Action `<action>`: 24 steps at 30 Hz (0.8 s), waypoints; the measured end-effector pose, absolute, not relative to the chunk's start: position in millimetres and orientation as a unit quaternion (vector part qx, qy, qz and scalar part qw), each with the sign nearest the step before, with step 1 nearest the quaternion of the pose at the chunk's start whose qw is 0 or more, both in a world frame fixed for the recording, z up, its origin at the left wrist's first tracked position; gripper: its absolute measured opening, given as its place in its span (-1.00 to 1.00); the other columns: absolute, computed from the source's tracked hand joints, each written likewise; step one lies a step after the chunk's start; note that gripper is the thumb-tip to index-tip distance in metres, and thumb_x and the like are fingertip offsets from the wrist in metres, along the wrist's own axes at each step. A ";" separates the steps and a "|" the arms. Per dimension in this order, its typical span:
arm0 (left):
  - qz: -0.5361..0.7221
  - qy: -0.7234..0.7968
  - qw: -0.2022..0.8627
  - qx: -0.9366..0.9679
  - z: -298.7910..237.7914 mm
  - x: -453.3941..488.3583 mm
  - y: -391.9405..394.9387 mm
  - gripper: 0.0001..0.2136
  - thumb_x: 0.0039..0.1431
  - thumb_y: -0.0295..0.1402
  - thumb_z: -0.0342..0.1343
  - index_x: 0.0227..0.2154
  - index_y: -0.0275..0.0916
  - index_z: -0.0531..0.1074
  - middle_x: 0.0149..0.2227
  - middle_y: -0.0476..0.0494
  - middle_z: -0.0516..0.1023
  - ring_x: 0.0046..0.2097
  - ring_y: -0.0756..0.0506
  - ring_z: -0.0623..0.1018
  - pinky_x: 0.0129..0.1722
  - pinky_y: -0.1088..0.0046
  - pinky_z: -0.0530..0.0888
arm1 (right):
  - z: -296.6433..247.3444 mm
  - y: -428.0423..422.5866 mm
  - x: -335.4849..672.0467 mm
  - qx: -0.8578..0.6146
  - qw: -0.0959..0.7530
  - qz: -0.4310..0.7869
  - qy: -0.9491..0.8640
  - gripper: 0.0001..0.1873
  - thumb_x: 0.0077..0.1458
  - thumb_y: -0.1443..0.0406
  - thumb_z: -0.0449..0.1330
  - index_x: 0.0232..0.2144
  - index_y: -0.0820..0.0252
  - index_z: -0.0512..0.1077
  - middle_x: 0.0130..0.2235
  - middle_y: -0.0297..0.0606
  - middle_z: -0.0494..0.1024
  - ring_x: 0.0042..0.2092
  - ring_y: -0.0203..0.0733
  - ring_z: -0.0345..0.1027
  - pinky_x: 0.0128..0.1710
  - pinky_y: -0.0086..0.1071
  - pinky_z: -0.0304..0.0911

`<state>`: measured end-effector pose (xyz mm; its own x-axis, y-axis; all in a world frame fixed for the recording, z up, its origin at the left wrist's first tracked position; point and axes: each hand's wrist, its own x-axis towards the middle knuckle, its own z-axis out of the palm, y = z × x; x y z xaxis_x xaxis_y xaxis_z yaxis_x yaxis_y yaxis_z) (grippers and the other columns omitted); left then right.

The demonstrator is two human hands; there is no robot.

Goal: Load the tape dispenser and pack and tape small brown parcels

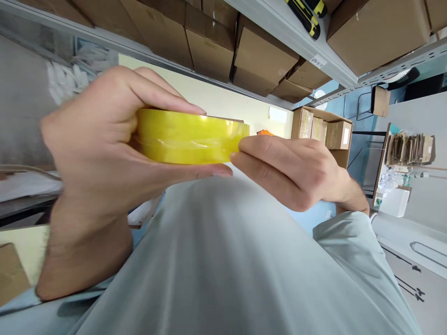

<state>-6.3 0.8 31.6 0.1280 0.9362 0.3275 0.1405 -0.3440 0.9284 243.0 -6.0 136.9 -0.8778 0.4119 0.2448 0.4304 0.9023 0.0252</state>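
A roll of yellowish clear packing tape [188, 139] is held up in front of my chest, its outer face turned toward me. My left hand [104, 116] wraps around the roll, fingers over the top and thumb stretched along the underside. At the roll's right end, the fingers of my right hand [296, 167] are bent together and press against the tape's surface. Whether they pinch the tape's loose end cannot be made out. A pale grey-green shirt [209, 251] fills the view below the hands.
Above is a metal shelf [258, 28] stacked with cardboard boxes [209, 42] and yellow-black tools [307, 18]. An open carton [296, 123] holding smaller boxes stands beyond my right hand. Flattened cardboard [408, 150] lies on a table at the far right.
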 end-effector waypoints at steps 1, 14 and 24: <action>0.503 0.423 0.389 0.646 32.0 -7.3 1.1 -0.47 -0.12 0.05 0.73 -0.10 0.15 0.68 -0.14 -0.16 0.68 -0.14 -0.39 0.63 -0.25 -0.09 0.52 | 137.7 -7.0 244.2 -0.218 0.098 -0.057 -0.969 -0.60 0.60 0.55 -0.02 0.04 0.27 0.62 -0.08 -0.28 0.72 -0.26 -0.41 0.53 -0.33 -0.45 0.43; 0.478 0.425 0.368 0.675 31.0 -10.5 -0.6 -0.50 -0.08 0.12 0.69 -0.11 0.14 0.69 -0.12 -0.16 0.71 -0.11 -0.41 0.65 -0.17 -0.15 0.56 | 121.2 -15.2 243.7 -0.183 0.018 -0.187 -0.965 -0.74 0.66 0.35 0.03 0.12 0.25 0.52 -0.08 -0.29 0.60 -0.22 -0.37 0.48 -0.23 -0.45 0.47; 0.520 0.427 0.348 0.653 14.7 -8.2 -7.4 -0.31 -0.06 0.48 0.45 -0.03 0.15 0.65 -0.06 -0.26 0.66 -0.06 -0.45 0.61 -0.12 -0.23 0.53 | 102.2 -20.3 245.2 -0.193 0.200 -0.180 -0.943 -0.70 0.56 0.49 0.06 -0.18 0.17 0.53 -0.27 -0.38 0.61 -0.31 -0.40 0.53 -0.30 -0.50 0.51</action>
